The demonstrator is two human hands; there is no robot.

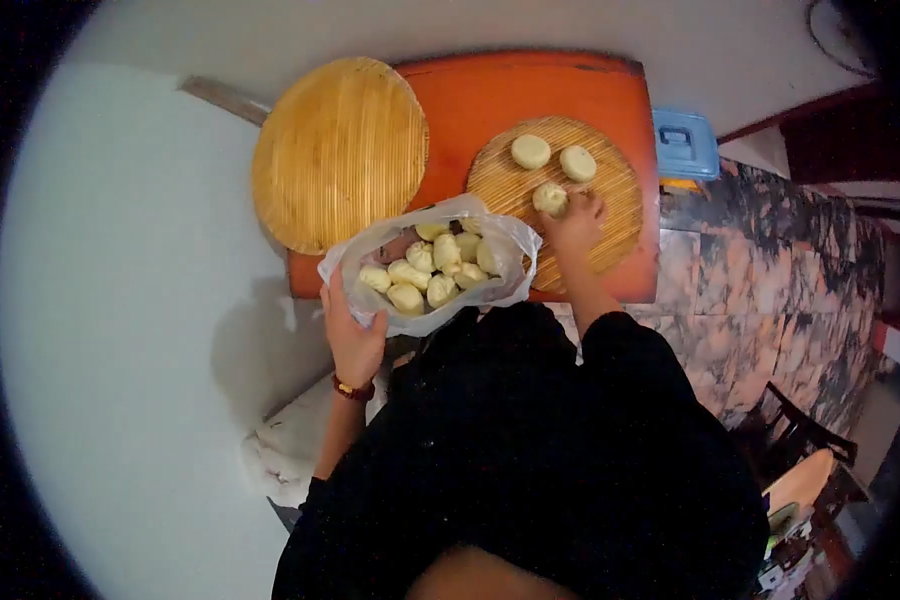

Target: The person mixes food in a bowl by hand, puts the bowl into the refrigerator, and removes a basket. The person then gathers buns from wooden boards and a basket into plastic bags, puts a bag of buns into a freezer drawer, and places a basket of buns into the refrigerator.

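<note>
My left hand (354,335) grips the near left rim of a white plastic bag (505,292), its thumb inside the edge. The bag's mouth gapes, and several pale steamed buns (407,272) lie piled in it. My right hand (577,228) is over the right-hand round slatted tray, thumb and fingers closed about a pleated bun (549,199) at the tray's middle. Just beyond it two smooth round buns, one at left (530,152) and one at right (577,163), rest on the same tray (615,190). The underside of the pleated bun is hidden.
Both round trays are on an orange table (450,110); the bare left one (340,150) overhangs its left edge against a white wall (140,270). A blue lidded box (690,145) stands beyond the right edge. Marbled floor and a dark wooden chair (805,430) lie to the right.
</note>
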